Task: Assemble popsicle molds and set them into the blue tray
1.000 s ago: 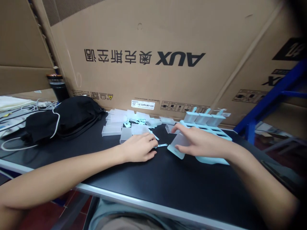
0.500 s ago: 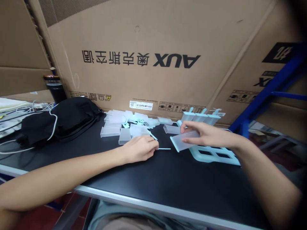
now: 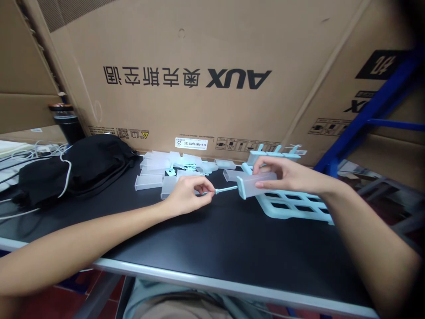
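My left hand (image 3: 193, 193) pinches a thin light-blue popsicle stick (image 3: 227, 189). The stick's tip points right, at or close to the blue-capped end of a translucent popsicle mold (image 3: 255, 183); whether it touches, I cannot tell. Fingers and thumb of my right hand (image 3: 282, 175) are closed round that mold, which lies on its side above the table. Under and behind this hand is a light-blue mold rack (image 3: 282, 210) with rectangular openings. Capped molds with upright sticks (image 3: 260, 153) stand at its back. Loose translucent molds (image 3: 149, 182) and small blue sticks (image 3: 189, 167) lie beyond my left hand.
A large cardboard box (image 3: 186, 102) stands upright behind the black table (image 3: 199, 248). To the left are a black bag (image 3: 96, 161), a dark bottle (image 3: 68, 124) and tangled white cables (image 3: 29, 150). A blue metal frame (image 3: 361, 119) rises at the right.
My left hand has lifted the stick from the tabletop, its tip now at the mold's capped end. My right hand has turned the mold so the cap faces the stick more.
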`<state>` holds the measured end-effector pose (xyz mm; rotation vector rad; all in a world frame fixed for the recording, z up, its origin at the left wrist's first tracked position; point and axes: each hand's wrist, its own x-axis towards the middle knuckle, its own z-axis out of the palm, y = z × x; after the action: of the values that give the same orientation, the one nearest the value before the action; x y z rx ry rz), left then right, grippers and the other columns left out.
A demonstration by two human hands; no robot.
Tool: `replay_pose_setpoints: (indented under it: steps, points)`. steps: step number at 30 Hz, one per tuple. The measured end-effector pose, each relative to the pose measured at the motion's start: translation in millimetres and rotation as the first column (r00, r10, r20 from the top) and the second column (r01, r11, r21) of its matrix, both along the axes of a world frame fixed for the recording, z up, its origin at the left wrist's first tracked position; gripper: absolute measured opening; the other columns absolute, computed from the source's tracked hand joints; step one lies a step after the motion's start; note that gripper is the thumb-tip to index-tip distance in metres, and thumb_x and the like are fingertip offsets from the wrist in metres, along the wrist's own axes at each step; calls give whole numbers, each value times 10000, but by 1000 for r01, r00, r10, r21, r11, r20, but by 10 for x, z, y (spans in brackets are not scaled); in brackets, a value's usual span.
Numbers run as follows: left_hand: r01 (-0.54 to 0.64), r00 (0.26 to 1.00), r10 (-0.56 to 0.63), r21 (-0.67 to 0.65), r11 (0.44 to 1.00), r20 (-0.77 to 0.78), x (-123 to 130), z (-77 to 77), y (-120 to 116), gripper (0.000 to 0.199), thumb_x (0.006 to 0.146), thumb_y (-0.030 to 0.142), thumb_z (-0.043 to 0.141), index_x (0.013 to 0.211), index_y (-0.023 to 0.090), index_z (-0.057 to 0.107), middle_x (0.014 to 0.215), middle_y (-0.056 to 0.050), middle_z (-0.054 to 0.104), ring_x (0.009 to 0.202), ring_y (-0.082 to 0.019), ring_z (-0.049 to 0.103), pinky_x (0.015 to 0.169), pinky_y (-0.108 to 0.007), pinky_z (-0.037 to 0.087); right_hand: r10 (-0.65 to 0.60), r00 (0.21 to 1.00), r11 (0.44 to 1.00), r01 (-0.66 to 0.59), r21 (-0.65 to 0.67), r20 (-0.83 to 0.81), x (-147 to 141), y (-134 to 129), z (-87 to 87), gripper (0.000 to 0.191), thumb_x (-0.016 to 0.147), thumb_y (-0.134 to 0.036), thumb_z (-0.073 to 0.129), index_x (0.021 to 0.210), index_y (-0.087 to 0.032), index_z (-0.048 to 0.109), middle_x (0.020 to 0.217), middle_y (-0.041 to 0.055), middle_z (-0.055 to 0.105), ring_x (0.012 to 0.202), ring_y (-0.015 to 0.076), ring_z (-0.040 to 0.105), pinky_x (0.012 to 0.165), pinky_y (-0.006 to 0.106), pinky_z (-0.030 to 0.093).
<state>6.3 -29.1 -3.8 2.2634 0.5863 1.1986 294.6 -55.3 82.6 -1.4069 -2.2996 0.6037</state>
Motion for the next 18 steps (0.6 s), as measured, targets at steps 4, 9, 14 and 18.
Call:
replay_pose_setpoints:
  steps: [4,9,14,18]
  points:
    - [57,996,-58,21,998,73,5,20,-27,48,791,170,643,805,139,678,806,-55,702,674,-116,619,659,-251,547,27,994,999,-30,-27,-110,-59,-1,-41,378,733,-467,729,951,-232,528,900,28,626,806,180,611,659,291,470]
    - [113,989,-117,45,993,91,-1,9,-70,52,818,190,651,839,146,669,847,-58,702,711,-122,635,672,-257,553,175,960,975,-200,-98,-220,-405,-23,-180,410,744,-413,737,1035,-232,513,1004,48,651,966,210,641,826,349,505]
    - [84,985,-79,-25,996,156,-17,33,-86,120,833,232,672,907,160,610,889,-53,675,792,-138,660,705,-262,567,289,917,948,-314,-52,-275,-676,-55,-319,393,795,-367,688,1115,-237,501,1038,41,630,958,178,633,851,347,516]
    - [138,976,-130,-32,990,176,-14,44,-91,540,826,257,698,1268,235,388,1232,-115,596,1152,-220,587,870,-342,553,240,925,969,-246,17,-293,-639,-47,-301,426,842,-384,631,1215,-286,450,1107,51,605,950,179,611,767,325,522]
